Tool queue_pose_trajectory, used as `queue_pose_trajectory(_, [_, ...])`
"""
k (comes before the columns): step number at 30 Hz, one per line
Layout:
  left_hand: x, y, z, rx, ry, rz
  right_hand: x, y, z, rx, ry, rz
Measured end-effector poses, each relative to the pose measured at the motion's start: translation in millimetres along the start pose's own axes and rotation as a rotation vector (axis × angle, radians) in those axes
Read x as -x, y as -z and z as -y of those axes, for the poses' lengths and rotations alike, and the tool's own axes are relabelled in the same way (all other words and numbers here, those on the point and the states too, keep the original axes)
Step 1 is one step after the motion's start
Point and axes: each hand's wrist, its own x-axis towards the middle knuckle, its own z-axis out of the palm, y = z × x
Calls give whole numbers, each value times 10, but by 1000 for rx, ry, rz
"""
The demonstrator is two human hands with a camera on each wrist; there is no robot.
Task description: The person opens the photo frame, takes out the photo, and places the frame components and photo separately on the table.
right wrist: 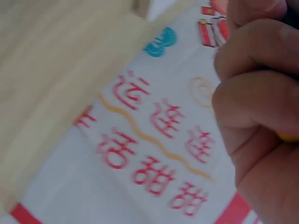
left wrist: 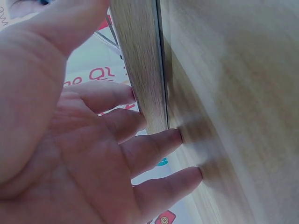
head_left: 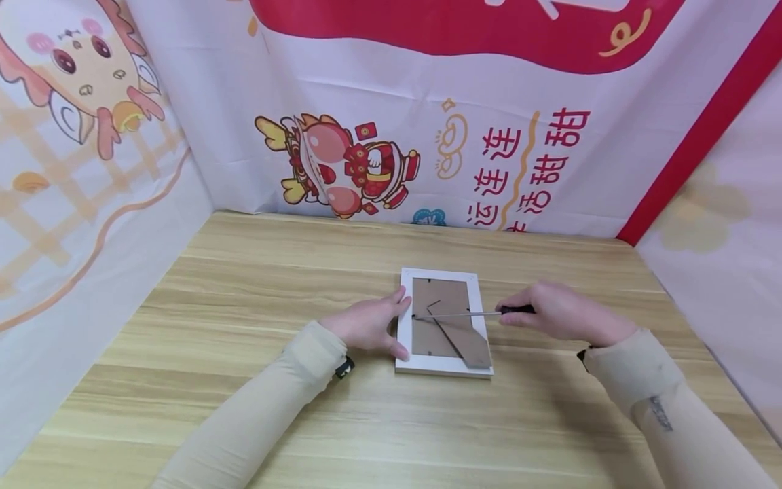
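A white picture frame (head_left: pixel 404 343) lies back side up on the table, showing its brown backing board (head_left: pixel 442 292) and a hinged stand (head_left: pixel 469 341) slanting toward the lower right. Small dark tabs sit around the board's edges. My left hand (head_left: pixel 369 324) rests along the frame's left side, thumb near the lower corner. The left wrist view shows its fingers (left wrist: pixel 154 149) extended against the edge. My right hand (head_left: pixel 552 311) grips the dark handle of a screwdriver (head_left: pixel 516 310). Its thin shaft crosses the board almost flat, the tip right at the left tab.
The wood-grain table (head_left: pixel 293 272) extends around the frame on all sides. Printed cloth walls (head_left: pixel 366 75) stand behind it and at both sides, with cartoon figures and red lettering.
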Motion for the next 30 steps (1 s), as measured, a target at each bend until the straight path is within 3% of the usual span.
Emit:
queue_pose_trajectory(8, [15, 33, -2, 26, 4, -2, -373, 457, 468, 98, -67, 160])
queue_pose_trajectory(13, [9, 33, -5, 37, 8, -1, -597, 655, 745, 243, -91, 199])
queue_pose_trajectory(20, [-1, 21, -12, 39, 12, 6, -854, 784, 1083, 346, -207, 292])
queue_pose_trajectory(30, [-12, 29, 0, 33, 6, 21, -1118, 852, 1432, 466, -243, 354])
